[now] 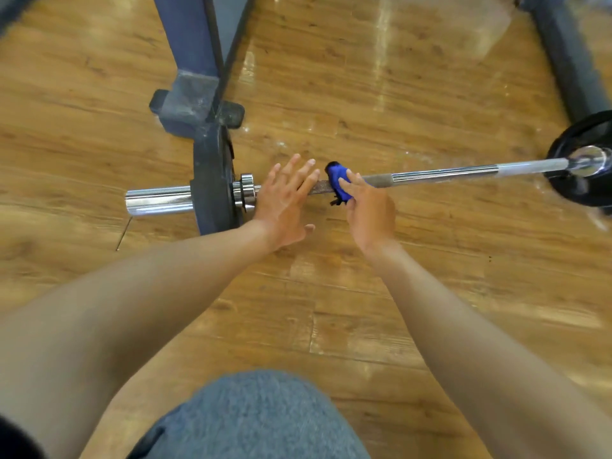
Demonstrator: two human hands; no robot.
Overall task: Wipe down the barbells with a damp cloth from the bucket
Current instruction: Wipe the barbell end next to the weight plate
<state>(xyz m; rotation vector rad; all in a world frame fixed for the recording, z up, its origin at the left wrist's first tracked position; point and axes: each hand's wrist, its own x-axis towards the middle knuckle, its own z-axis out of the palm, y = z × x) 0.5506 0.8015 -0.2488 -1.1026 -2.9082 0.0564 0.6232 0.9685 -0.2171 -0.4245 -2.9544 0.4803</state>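
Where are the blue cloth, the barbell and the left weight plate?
cloth [338, 183], head view, on its blue middle fold.
barbell [443, 175], head view, on the bare shaft.
left plate [210, 180], head view, on its dark rim.

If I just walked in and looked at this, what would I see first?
First you'd spot the bright blue cloth wrapped on the middle of the shiny barbell that lies across the wooden floor. The right hand grips that cloth, while the left hand spreads open over the bar beside it. A dark weight plate sits on the bar's left end, and another plate is at the far right.
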